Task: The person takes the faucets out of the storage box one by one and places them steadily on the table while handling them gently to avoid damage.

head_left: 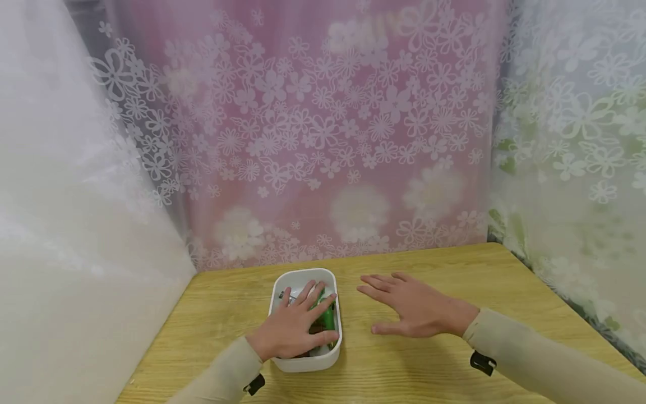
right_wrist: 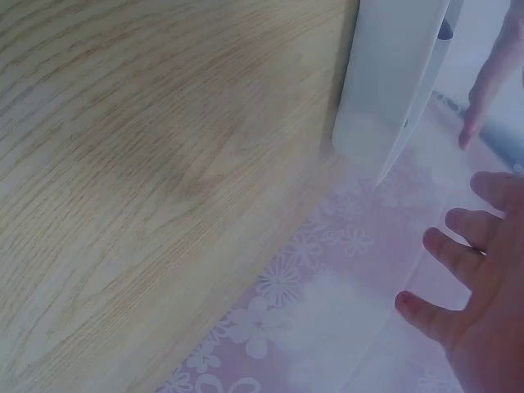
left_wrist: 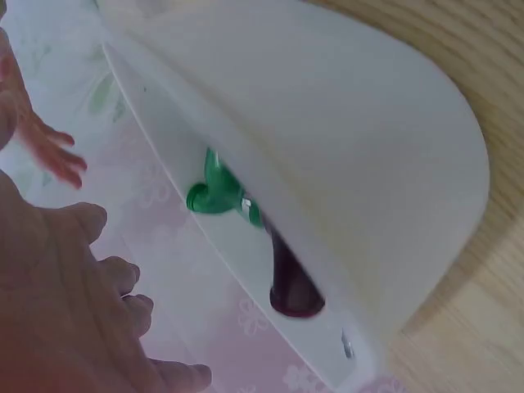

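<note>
A white rounded box (head_left: 304,364) stands on the wooden table (head_left: 434,359), near its back left. Inside lie a green plastic piece (head_left: 328,317) and something dark red; the rest is hidden under my left hand (head_left: 300,317). That hand lies flat over the box with fingers spread and straight. My right hand (head_left: 404,303) hovers or rests just right of the box, palm down, fingers straight, holding nothing. In the left wrist view the box wall (left_wrist: 352,147), the green piece (left_wrist: 214,192) and the dark red item (left_wrist: 291,286) show beside my left hand (left_wrist: 74,303).
Flowered translucent curtains (head_left: 323,140) close in the table at the back, left and right. Bare wood (right_wrist: 147,164) lies to the right of and in front of the box (right_wrist: 385,82). The right wrist view shows my right hand (right_wrist: 479,286).
</note>
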A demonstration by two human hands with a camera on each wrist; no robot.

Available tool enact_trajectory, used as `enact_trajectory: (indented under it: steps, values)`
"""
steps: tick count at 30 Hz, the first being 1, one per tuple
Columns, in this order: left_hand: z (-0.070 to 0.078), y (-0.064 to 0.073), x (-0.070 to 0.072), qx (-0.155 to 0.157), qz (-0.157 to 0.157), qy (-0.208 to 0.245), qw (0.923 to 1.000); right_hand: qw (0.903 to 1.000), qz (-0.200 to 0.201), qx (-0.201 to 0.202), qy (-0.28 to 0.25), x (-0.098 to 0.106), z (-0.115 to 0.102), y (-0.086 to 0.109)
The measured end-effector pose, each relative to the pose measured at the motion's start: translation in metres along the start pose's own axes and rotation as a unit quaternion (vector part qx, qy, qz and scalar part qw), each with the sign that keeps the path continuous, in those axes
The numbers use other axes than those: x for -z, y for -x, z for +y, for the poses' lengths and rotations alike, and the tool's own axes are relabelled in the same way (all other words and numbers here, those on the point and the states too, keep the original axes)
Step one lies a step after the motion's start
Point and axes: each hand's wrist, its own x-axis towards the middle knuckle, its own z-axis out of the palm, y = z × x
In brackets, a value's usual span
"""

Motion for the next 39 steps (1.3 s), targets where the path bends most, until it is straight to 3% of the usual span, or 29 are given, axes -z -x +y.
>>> enact_trajectory:
  steps: [7,12,19,25,29,36,39]
  values:
    - [-0.020,0.005,0.013,0.038,0.059,0.058,0.9958,0.9992,0.028,-0.002,0.028,0.004,0.002,-0.005]
    - [-0.034,0.008,0.017,0.090,0.127,0.095,0.9833,0.9976,0.046,0.014,0.049,0.004,0.003,-0.006]
    - [-0.058,0.008,0.011,0.141,0.198,0.079,0.9668,0.9956,0.055,0.034,0.068,0.003,0.002,-0.007]
    - [-0.077,0.007,0.001,0.186,0.197,0.075,0.9597,0.9963,0.044,0.035,0.065,0.003,0.000,-0.007]
    - [-0.087,0.005,-0.008,0.206,0.181,0.062,0.9597,0.9963,0.047,0.036,0.063,0.003,0.000,-0.008]
    - [-0.096,0.000,-0.024,0.215,0.159,0.045,0.9625,0.9967,0.048,0.032,0.058,0.003,0.001,-0.008]
    - [-0.095,-0.001,-0.028,0.206,0.156,0.040,0.9653,0.9972,0.042,0.026,0.057,0.003,0.001,-0.007]
